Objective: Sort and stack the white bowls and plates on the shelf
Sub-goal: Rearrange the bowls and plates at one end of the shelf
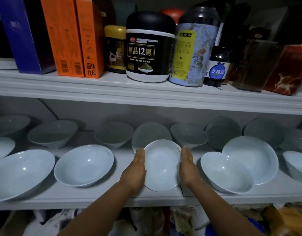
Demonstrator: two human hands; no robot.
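Here the left hand and right hand, fingers straight, touch the small plate.

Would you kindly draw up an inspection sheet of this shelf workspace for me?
Surface: white lower shelf, dimly lit, holding dishes in two rough rows.
Job's things: small plate at front centre; white bowls either side and behind, mostly unstacked; two at right overlap.
Clutter: nothing seen among the dishes.
Grippers: left hand and right hand flank the plate, fingers straight.
Cables: nothing seen.
Surroundings: upper shelf carries orange boxes, black jar, floral tin; bags below.
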